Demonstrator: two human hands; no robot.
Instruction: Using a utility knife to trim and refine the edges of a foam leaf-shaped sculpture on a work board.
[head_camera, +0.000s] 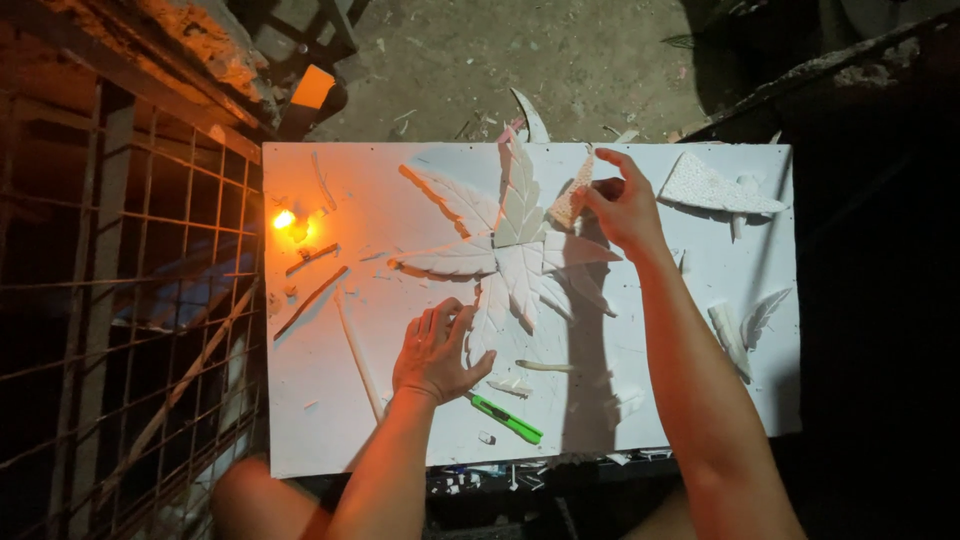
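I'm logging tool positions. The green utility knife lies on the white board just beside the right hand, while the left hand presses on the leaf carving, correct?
Not quite: the head view shows the green utility knife beside the left hand, not the right. The left hand does press on the leaf carving on the white board.

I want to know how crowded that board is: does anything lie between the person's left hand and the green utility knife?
Nothing visible does. The left hand rests flat on the white foam board, and the green utility knife lies just beside its wrist on bare board. The small white foam scraps sit further up, off that path.
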